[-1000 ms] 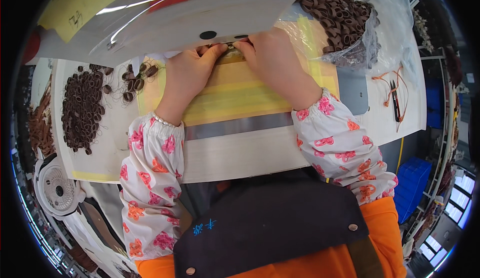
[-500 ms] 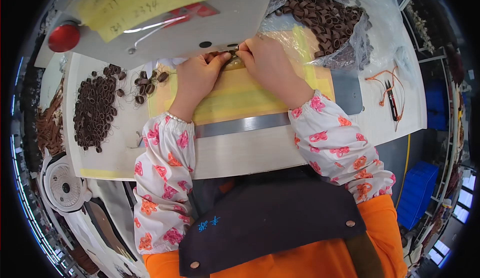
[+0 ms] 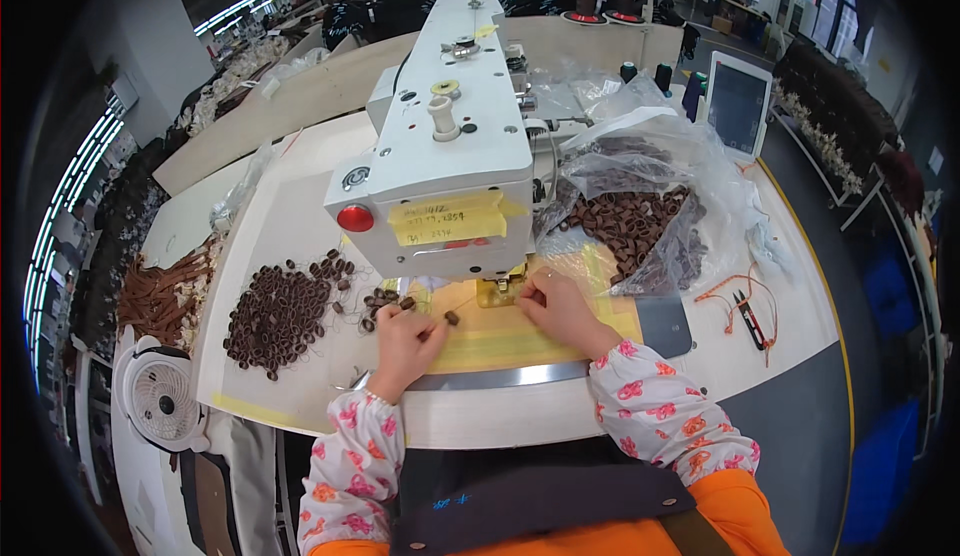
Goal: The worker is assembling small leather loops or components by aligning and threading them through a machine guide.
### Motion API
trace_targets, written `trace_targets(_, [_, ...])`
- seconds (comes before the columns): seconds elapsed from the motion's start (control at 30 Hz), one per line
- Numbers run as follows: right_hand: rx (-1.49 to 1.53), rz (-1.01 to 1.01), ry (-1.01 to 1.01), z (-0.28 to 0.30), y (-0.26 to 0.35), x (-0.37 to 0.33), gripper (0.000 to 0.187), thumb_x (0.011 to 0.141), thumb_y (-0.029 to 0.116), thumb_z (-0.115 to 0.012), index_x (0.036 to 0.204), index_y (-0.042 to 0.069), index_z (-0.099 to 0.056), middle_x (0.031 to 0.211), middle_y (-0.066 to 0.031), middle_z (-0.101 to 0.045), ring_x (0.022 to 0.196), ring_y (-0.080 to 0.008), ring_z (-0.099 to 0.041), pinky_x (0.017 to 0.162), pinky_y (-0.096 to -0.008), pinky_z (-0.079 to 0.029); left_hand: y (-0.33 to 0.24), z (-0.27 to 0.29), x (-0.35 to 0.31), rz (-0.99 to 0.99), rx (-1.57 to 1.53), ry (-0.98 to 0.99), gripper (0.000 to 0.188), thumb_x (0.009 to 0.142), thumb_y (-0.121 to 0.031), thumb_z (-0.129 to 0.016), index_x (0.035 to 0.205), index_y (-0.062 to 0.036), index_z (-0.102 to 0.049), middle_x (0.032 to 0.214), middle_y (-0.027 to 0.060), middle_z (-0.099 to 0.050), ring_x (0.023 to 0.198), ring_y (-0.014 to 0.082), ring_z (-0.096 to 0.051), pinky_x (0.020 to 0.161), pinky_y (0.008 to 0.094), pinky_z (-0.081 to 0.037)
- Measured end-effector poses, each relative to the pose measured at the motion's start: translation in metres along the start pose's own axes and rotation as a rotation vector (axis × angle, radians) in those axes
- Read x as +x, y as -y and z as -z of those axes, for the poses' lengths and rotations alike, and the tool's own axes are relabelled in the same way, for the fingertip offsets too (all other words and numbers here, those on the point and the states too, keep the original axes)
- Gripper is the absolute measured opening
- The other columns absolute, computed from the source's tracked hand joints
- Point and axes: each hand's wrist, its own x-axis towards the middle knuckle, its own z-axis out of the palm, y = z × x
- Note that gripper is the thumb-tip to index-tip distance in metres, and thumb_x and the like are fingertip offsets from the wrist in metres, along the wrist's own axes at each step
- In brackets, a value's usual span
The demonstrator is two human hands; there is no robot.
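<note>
My left hand has drawn-in fingers over the left side of the yellow-taped work plate. One small brown loop lies just off its thumb tip, and another brown loop is at its fingertips. Whatever this hand may grip is hidden. Close to the needle area of the white sewing machine, my right hand is closed in a pinch beside the clear yellowish guard. What lies between its fingers cannot be made out.
Loose brown loops with thread ends form a pile on the left. A clear plastic bag of brown loops stands to the right. Thread snips with an orange cord, a tablet and a small white fan are around.
The view has tilted up, showing the whole machine. My hands, together at the needle area before, are now apart: the left has moved back and left, the right stays near the needle.
</note>
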Motion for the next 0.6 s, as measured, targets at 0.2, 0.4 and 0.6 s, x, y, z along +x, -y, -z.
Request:
trace_targets(0.2, [0.054, 0.011, 0.045, 0.0, -0.001, -0.01, 0.012, 0.07, 0.006, -0.063, 0.071, 0.0, -0.053, 0.074, -0.0131, -0.052, 0.066, -0.0281, -0.054, 0.057, -0.0351, -0.043, 0.021, 0.06, -0.006, 0.351, -0.558, 0.199, 0.016, 0.08, -0.017, -0.06, 0.079, -0.0016, -0.066, 0.068, 0.0024, -0.062, 0.063, 0.01, -0.054, 0.07, 0.0274, -0.04])
trace_targets(0.4, [0.022, 0.063, 0.049, 0.01, -0.004, -0.009, 0.011, 0.072, 0.006, -0.063, 0.073, 0.001, -0.053, 0.076, -0.013, -0.052, 0.067, -0.0297, -0.053, 0.059, -0.0357, -0.043, -0.003, 0.147, 0.172, 0.171, -0.232, -0.068, 0.034, 0.089, -0.019, -0.05, 0.11, 0.0078, -0.053, 0.099, 0.0103, -0.061, 0.09, 0.0139, -0.057, 0.082, 0.026, -0.043])
trace_targets(0.6, [0.056, 0.009, 0.14, 0.008, 0.007, -0.004, 0.012, 0.071, 0.007, -0.063, 0.073, 0.0, -0.053, 0.074, -0.0133, -0.052, 0.067, -0.0294, -0.054, 0.06, -0.0352, -0.044, -0.023, 0.114, 0.305, -0.024, 0.159, 0.22, 0.072, 0.078, -0.05, -0.056, 0.119, 0.0082, -0.045, 0.104, 0.0225, -0.059, 0.094, 0.0278, -0.059, 0.08, 0.035, -0.045])
